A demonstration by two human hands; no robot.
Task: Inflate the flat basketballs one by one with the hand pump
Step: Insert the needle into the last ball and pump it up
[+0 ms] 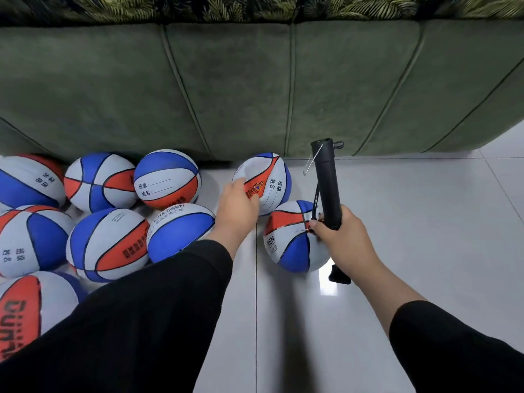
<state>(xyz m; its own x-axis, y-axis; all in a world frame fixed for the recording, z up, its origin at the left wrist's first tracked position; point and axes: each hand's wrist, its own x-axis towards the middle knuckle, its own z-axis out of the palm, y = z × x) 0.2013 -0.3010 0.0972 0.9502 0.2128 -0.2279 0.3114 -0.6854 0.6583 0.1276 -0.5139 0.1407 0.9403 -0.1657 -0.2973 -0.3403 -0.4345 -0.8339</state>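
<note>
Two hands, left (239, 204) touching dented basketball (269, 180), right (337, 232) gripping pump (327, 185)

balls (105, 236) left | pump (326, 185) right | sofa (255, 89) apparently touching behind

The balls (107, 245) are red, white and blue with black lines. The pump (327, 185) is black. The sofa (255, 89) is green. Both sleeves (141, 316) are black. The floor (425, 222) is white.
</note>
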